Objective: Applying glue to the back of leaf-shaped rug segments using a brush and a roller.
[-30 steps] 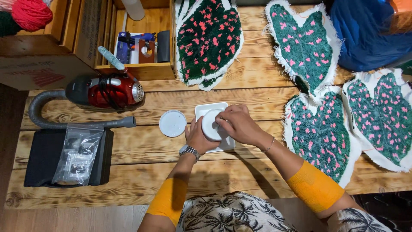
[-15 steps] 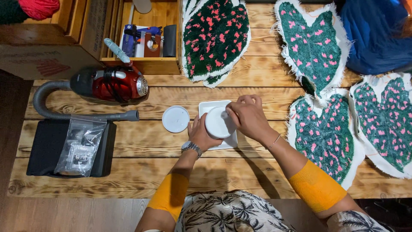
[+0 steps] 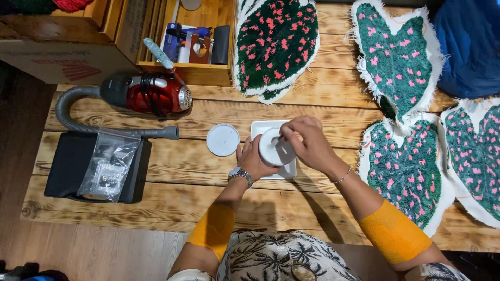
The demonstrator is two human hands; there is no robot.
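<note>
My left hand grips a small round white tub, held tilted over a white square tray on the wooden table. My right hand is closed around a thin stick-like tool that dips into the tub's open mouth. The tub's round white lid lies flat on the planks just left of the tray. I wear a watch on the left wrist and a thin bracelet on the right.
A red hand vacuum with a grey hose lies at left, above a black case topped by a clear bag. A wooden crate of tools stands behind. Several green tufted leaf-shaped rugs with pink spots lie at the back and right.
Both hands stay at the tub over the tray; the right hand has shifted slightly and the tub tilts more toward it. My head view has drifted a little.
</note>
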